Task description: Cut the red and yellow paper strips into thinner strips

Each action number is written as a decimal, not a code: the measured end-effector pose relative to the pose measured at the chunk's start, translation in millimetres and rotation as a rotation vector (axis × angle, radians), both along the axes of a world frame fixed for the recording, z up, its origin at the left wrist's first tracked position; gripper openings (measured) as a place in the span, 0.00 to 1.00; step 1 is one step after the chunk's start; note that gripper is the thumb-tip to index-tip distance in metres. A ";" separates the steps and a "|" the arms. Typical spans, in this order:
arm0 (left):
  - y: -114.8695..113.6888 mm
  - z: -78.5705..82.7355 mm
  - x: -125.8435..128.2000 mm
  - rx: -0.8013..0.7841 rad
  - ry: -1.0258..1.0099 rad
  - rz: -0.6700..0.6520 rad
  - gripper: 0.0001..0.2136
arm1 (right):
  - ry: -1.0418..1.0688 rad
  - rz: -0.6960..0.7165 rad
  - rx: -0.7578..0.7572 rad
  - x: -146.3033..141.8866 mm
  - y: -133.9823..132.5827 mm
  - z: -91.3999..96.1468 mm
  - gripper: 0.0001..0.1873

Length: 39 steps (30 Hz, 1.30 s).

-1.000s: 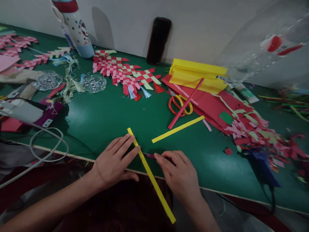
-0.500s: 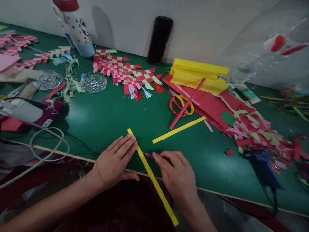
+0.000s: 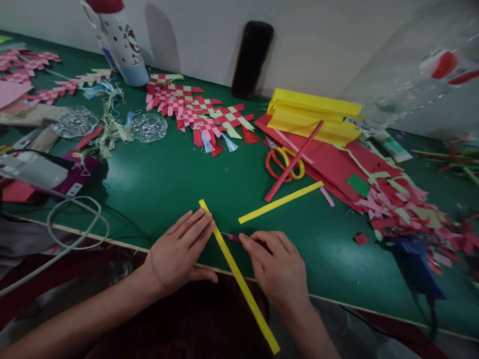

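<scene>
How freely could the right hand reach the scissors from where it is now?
Probably yes. Between the right hand and the scissors lies mostly bare green table, with only a loose yellow strip flat across the way; a red strip lies over the scissors.

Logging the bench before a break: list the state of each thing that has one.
Left hand, flat, fingertips on the long yellow strip.
Right hand, pinching a pink stick.
Long yellow strip, flat, overhanging the table edge.
Scissors, shut, red strip across them.
Bottle, upright, capped.
Phone, leaning on wall, screen dark.
</scene>
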<state>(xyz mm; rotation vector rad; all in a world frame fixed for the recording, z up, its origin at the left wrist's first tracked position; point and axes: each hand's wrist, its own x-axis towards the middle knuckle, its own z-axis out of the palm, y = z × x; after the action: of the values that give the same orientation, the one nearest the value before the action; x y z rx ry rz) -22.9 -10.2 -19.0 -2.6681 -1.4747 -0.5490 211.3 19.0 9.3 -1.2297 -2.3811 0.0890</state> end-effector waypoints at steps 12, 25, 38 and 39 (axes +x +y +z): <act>-0.5 0.2 0.0 -0.034 0.009 0.003 0.45 | 0.002 0.010 -0.023 -5.9 10.2 1.1 0.13; -0.7 6.7 -2.1 -0.016 0.007 -0.044 0.39 | 0.004 0.044 -0.043 5.7 -4.4 4.1 0.13; -0.7 2.1 -3.3 -0.009 0.050 -0.042 0.43 | -0.016 0.080 -0.029 0.8 5.3 1.2 0.14; -0.7 2.2 -3.2 -0.011 0.049 -0.041 0.42 | -0.012 0.075 -0.039 2.0 6.0 1.3 0.14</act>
<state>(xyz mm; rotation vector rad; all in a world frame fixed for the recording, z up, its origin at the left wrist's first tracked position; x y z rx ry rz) -26.0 -10.9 -16.7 -2.7050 -1.4183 -0.4748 213.3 25.0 10.6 -1.1610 -2.4473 0.1520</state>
